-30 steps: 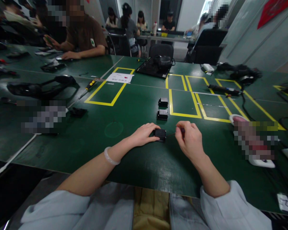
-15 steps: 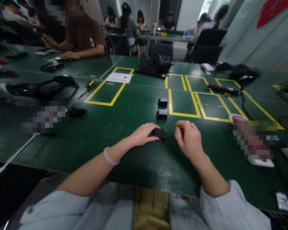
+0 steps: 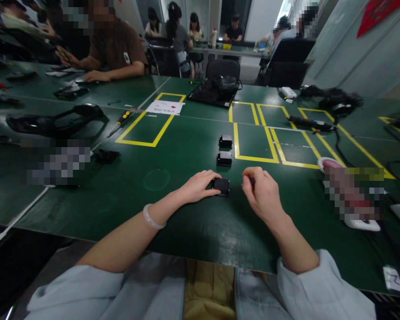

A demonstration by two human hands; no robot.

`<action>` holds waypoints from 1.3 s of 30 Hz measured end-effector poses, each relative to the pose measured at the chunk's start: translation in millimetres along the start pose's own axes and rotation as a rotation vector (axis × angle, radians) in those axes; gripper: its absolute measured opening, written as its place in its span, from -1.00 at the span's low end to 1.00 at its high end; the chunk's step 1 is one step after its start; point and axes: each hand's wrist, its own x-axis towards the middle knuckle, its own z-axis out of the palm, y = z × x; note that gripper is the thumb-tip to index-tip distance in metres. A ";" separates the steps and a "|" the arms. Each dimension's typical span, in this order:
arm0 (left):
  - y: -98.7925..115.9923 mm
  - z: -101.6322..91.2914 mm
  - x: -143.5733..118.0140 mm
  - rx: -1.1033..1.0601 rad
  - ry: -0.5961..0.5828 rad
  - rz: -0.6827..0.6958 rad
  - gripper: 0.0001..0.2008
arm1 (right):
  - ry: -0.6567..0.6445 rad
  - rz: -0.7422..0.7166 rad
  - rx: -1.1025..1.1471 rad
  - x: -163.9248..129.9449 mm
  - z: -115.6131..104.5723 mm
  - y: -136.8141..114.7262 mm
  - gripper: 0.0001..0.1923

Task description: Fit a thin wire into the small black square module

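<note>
My left hand grips a small black box-shaped part on the green table, thumb at its near side and fingers at the far side. Just right of it, my right hand is closed, with the fingertips pinched around a slim dark tool. Most of that tool is hidden in the fist, so its kind is unclear. A narrow gap separates the right fingers from the held part. Beyond the left hand, two similar black parts stand in a line, a nearer black part and a farther black part.
A yellow-and-black screwdriver lies left, near a black headband-like frame. Yellow tape outlines mark the green table. A black pen-shaped tool with a cord lies right. A black tray sits at the back; a co-worker sits across.
Both hands and the black parts stay almost where they were. The whole view has shifted very slightly.
</note>
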 end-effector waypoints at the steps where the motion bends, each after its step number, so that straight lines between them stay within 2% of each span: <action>1: -0.2 0.3 0.0 0.001 0.002 -0.001 -0.64 | -0.001 0.002 0.004 -0.1 0.0 -0.1 -0.92; 5: -2.1 1.8 0.1 0.018 0.002 0.006 -0.64 | -0.021 0.001 0.000 -0.4 -0.7 -0.2 -0.93; 9: -2.5 1.6 0.4 0.022 -0.002 0.007 -0.63 | 0.011 -0.013 -0.013 0.0 -0.4 -0.1 -0.88; 13: -0.7 0.2 0.6 0.025 -0.009 0.007 -0.64 | 0.021 0.001 -0.014 0.2 1.9 0.0 -0.94; 16: -0.2 0.1 0.6 0.023 -0.006 0.008 -0.64 | 0.031 -0.001 0.007 0.3 1.9 0.2 -0.89; 22: -1.7 1.5 0.7 0.011 -0.001 0.014 -0.63 | -0.003 0.002 0.005 -0.5 -1.4 2.1 -0.94; 32: 0.5 0.2 1.4 0.015 -0.004 0.012 -0.64 | 0.013 0.029 0.047 0.5 -0.2 0.2 -0.86; 39: 0.0 0.8 1.8 0.009 -0.004 0.016 -0.63 | -0.010 0.030 0.016 -1.0 -0.6 3.1 -0.90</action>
